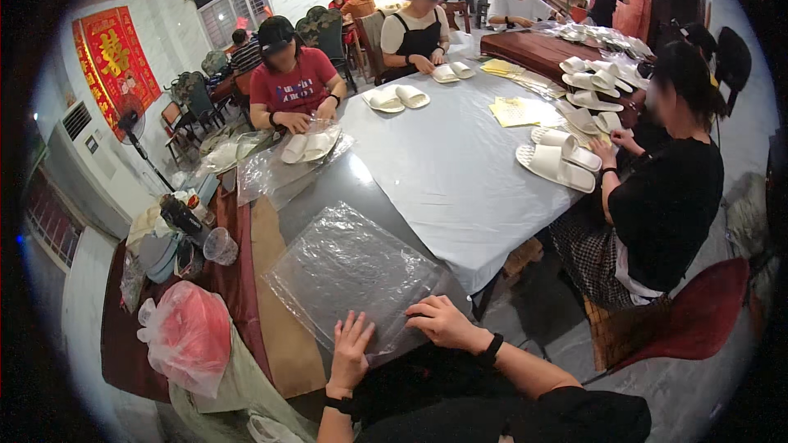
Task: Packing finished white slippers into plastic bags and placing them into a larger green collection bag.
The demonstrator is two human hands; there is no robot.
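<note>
A clear plastic bag (349, 267) lies flat on the dark grey table in front of me. My left hand (353, 349) rests on its near edge, fingers stretched out over the film. At the bag's near right corner, my right hand (447, 321) is closed in a pinch on the film. Farther along the table, a person in a red shirt handles white slippers (310, 146) over another clear bag. Across the table to the right, a person in black bends over a pair of white slippers (560, 156).
White sheeting (443, 189) covers the middle of the table. More slippers (396, 98) and yellow printed sheets (525, 111) lie on it. To my left stand a bag of red material (193, 336), a clear plastic cup (220, 246) and a dark bottle (182, 217). A red chair (698, 312) is at right.
</note>
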